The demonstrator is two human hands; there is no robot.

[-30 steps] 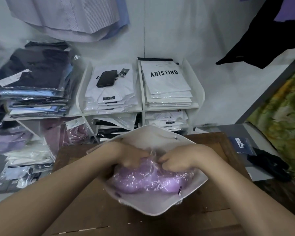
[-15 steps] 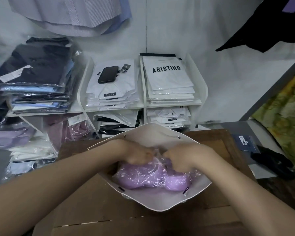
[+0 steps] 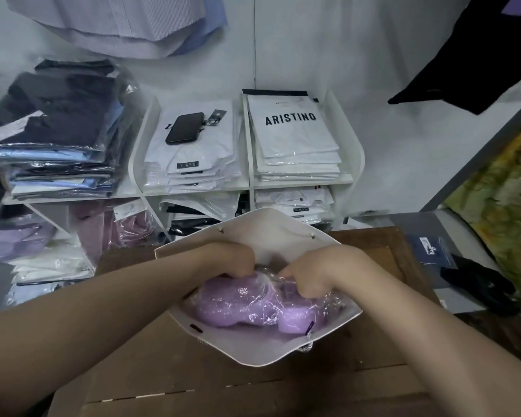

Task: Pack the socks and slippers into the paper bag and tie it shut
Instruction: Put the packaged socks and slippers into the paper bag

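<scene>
- Two hands are inside the open mouth of a white bag [image 3: 262,350] that stands on a wooden tabletop [image 3: 169,371].
- Left hand [image 3: 235,258]: its fingers are curled together, tips down against the clear wrap over the lilac slippers [image 3: 253,308]; whether they pinch the wrap I cannot tell.
- Right hand [image 3: 313,273]: its fingers are curled and clamped on a gather of the same wrap, just beside the left fingers, the two sets nearly touching.
- Slippers lie directly under both sets of fingers, low in the bag, and reach from the fingers toward the bag's near wall.
- Something dark shows between the two sets of fingers, too hidden to name.
- Two metal eyelets sit in the bag's far wall, just beyond the fingers; dark slots mark the near rim, on the wrist side.
- Well beyond the fingers, a white shelf [image 3: 358,155] holds stacks of packed shirts, with a dark phone [image 3: 184,128] on one stack.
- Off to the right of the right fingers, well apart, a dark packet [image 3: 430,251] lies past the tabletop edge.
</scene>
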